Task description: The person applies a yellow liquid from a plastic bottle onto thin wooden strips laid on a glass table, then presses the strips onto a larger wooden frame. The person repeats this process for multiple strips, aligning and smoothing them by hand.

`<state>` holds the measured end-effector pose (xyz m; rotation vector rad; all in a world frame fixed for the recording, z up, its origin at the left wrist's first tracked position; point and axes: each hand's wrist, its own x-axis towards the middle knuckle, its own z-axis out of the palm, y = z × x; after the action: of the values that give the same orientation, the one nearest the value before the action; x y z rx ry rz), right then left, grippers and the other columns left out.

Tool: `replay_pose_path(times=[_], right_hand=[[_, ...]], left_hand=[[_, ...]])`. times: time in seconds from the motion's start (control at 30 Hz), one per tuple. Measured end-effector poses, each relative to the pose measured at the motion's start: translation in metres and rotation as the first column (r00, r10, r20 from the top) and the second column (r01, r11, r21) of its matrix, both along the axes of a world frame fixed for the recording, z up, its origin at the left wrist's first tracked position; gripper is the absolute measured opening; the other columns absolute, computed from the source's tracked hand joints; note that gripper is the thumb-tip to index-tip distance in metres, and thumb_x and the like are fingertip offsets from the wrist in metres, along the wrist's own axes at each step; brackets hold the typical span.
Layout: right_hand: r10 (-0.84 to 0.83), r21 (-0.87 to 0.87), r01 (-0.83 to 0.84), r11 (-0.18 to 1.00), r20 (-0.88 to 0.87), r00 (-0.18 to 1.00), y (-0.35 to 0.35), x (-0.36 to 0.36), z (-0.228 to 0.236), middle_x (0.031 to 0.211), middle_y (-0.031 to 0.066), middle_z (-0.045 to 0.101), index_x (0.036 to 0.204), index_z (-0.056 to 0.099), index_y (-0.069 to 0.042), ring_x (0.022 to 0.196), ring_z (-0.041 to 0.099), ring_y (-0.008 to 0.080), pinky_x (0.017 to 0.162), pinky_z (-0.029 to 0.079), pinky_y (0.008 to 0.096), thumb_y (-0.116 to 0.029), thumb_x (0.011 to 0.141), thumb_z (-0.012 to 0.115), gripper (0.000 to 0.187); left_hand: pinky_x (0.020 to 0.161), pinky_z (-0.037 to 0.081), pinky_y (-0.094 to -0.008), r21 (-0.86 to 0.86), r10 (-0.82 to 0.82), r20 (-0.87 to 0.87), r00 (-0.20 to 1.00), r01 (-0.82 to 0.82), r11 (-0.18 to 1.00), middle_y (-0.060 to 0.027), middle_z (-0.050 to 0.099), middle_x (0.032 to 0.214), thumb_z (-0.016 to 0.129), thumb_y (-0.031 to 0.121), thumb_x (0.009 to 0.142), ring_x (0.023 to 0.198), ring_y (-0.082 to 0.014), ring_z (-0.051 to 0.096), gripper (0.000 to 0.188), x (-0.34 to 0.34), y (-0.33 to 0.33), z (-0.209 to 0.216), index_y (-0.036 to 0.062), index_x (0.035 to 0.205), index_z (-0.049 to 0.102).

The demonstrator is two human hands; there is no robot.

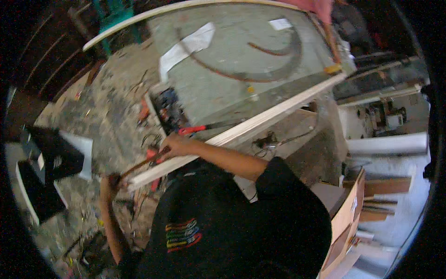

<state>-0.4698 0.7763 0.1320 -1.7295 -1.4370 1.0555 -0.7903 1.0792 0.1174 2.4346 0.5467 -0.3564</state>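
Observation:
A thin brown strip (145, 163) runs between my two hands. My left hand (110, 183), blurred, closes on its lower end, beside the near end of a long pale wooden board (265, 117). My right hand (179, 145) pinches the strip's other end, above the board's edge. My right forearm crosses over the board, which slants from my left hand up to the far right. Just beyond my right hand is a red-handled tool (193, 130) with a long dark shaft.
A grey-green table (218, 97) carries a curved brown strip (223, 73) and white paper (200, 42). Another person's arm (331, 44) reaches a yellow object (332, 69) by the board's far end. Tools and debris litter the floor; black-and-white pieces (42, 186) lie left.

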Motion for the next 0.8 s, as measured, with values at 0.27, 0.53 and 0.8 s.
replay_pose_path(times=[0.27, 0.53, 0.8], right_hand=[[-0.034, 0.133, 0.005, 0.991, 0.217, 0.976, -0.024, -0.005, -0.014, 0.089, 0.0085, 0.072, 0.100, 0.081, -0.018, 0.091, 0.069, 0.0304, 0.080, 0.054, 0.0430, -0.056, 0.081, 0.076, 0.042], [0.063, 0.101, -0.102, 0.990, 0.333, 0.941, -0.028, -0.001, -0.023, 0.088, 0.0070, 0.072, 0.095, 0.081, -0.021, 0.088, 0.068, 0.0289, 0.076, 0.054, 0.0436, -0.046, 0.092, 0.066, 0.029], [0.068, 0.091, -0.110, 0.990, 0.376, 0.924, -0.041, 0.009, -0.015, 0.085, 0.0085, 0.071, 0.091, 0.079, -0.013, 0.086, 0.068, 0.0316, 0.075, 0.054, 0.0446, -0.049, 0.092, 0.065, 0.038]], left_hand=[[0.065, 0.055, -0.0358, -0.243, 0.123, 0.145, 0.982, -0.085, 0.966, -0.0104, 0.072, 0.073, 0.093, 0.035, 0.071, 0.063, -0.0216, 0.067, 0.042, -0.001, 0.004, -0.011, -0.0005, 0.075, 0.073], [0.068, 0.057, -0.0351, -0.432, 0.231, 0.150, 0.961, -0.147, 0.890, -0.0069, 0.073, 0.074, 0.096, 0.032, 0.069, 0.069, -0.0200, 0.069, 0.044, 0.000, -0.005, 0.015, -0.0034, 0.076, 0.071], [0.062, 0.052, -0.0381, -0.291, 0.116, 0.040, 0.992, -0.100, 0.951, -0.0108, 0.071, 0.073, 0.094, 0.047, 0.066, 0.067, -0.0224, 0.067, 0.054, 0.006, -0.002, 0.017, -0.0027, 0.078, 0.077]])
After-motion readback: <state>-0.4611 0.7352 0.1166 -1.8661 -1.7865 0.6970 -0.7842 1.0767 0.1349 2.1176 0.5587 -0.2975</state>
